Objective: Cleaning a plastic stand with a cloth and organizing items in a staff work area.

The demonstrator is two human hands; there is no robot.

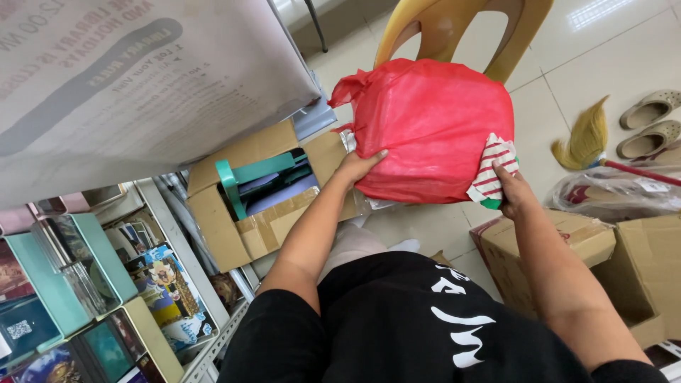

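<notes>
A bulging red plastic bag (pixel 430 128), knotted at its top left, is held up in front of me above the floor. My left hand (pixel 357 167) presses flat against its lower left side. My right hand (pixel 512 190) grips its lower right side together with a red-and-white striped cloth (pixel 492 170) that has a green edge. Both forearms reach forward from my black shirt.
An open cardboard box (pixel 245 213) with teal plastic pieces sits below left. A metal shelf with books (pixel 106 298) is at left under a printed banner (pixel 135 78). A yellow plastic chair (pixel 461 28), a broom (pixel 596 145), sandals (pixel 649 124) and more boxes (pixel 617 262) are right.
</notes>
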